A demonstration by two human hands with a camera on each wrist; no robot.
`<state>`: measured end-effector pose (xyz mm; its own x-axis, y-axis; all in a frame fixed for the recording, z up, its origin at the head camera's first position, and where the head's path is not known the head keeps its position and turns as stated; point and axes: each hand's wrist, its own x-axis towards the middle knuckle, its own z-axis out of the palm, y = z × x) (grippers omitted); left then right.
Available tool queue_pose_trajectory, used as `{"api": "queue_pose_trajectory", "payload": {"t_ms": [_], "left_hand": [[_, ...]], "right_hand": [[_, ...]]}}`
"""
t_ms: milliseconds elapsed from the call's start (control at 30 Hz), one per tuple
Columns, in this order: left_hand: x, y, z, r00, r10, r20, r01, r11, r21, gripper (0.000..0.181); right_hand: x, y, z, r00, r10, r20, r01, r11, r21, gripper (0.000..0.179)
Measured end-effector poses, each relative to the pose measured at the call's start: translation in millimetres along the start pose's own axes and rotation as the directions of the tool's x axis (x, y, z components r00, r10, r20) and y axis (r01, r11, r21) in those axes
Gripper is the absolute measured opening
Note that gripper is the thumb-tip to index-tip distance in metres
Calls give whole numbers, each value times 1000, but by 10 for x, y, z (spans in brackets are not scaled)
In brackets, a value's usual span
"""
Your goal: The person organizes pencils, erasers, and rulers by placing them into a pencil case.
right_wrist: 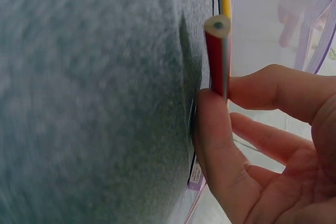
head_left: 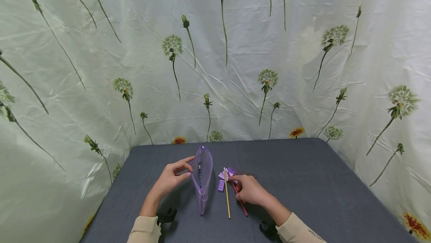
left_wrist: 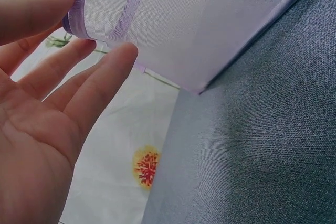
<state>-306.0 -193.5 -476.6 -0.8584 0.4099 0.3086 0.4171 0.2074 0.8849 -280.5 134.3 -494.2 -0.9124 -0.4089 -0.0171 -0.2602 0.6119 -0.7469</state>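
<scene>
A purple see-through mesh pencil pouch (head_left: 207, 168) stands upright on the dark table with its mouth spread, and a slim dark pen (head_left: 200, 177) shows inside it. My left hand (head_left: 172, 177) pinches the pouch's left rim between thumb and fingers; in the left wrist view the zipper edge (left_wrist: 79, 3) lies at the fingertips. To the pouch's right, my right hand (head_left: 250, 190) pinches a red pencil (head_left: 244, 209) between thumb and index finger. In the right wrist view that pencil's flat end (right_wrist: 218, 25) faces the camera. A gold-yellow pencil (head_left: 227, 202) lies just left of it.
Small purple blocks (head_left: 221, 185) lie clustered around the far ends of the pencils. The dark cloth-covered table (head_left: 303, 183) stretches out to both sides. Behind it hangs a pale curtain (head_left: 235, 104) printed with dandelions.
</scene>
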Motion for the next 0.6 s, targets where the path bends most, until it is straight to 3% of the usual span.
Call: {"api": "queue_pose_trajectory", "payload": {"t_ms": [367,600], "left_hand": [[-2,7,-19,1000,12,-1,-12,999,36,13],[-11,-3,-28,1000,10,-7,-10,999,39,6]], "right_hand": [[0,-11,-38,1000,-13,-5,13,1000,21,68],[1,-26,-70,1000,-6,-4,6,996,93,68]]}}
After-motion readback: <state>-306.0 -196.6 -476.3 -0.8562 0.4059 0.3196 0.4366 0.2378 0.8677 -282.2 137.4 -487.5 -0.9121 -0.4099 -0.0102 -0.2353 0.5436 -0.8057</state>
